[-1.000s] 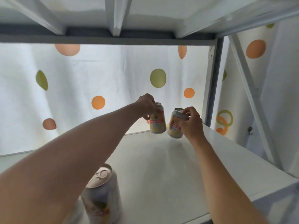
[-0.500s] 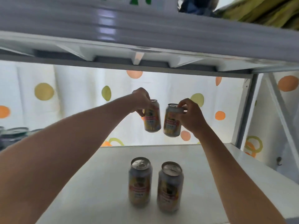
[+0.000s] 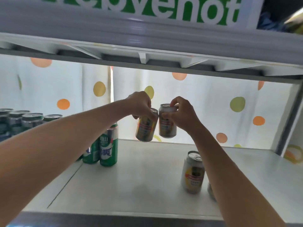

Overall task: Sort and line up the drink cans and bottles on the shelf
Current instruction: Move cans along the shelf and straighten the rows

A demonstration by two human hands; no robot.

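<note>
I see both arms reaching into the white shelf [image 3: 147, 177], each hand carrying one yellow can above the shelf surface. The left hand [image 3: 141, 104] has its grip curled over the top rim of the left yellow can [image 3: 145, 128], which hangs tilted, its base angled toward the left. The right hand [image 3: 180, 115] has its grip wrapped round the upper side of the right yellow can [image 3: 167, 128], which hangs close to upright. The two held cans touch or nearly touch near their tops; I cannot tell which. A third yellow can [image 3: 193, 172] stands upright on the shelf under the right forearm, and another can [image 3: 211, 192] just behind that forearm is mostly hidden. Green cans [image 3: 108, 148] stand together at the left of the shelf, partly covered by the left forearm. Blue-grey cans [image 3: 31, 120] stand in a row farther left. A dotted curtain [image 3: 213, 112] hangs behind the shelf.
</note>
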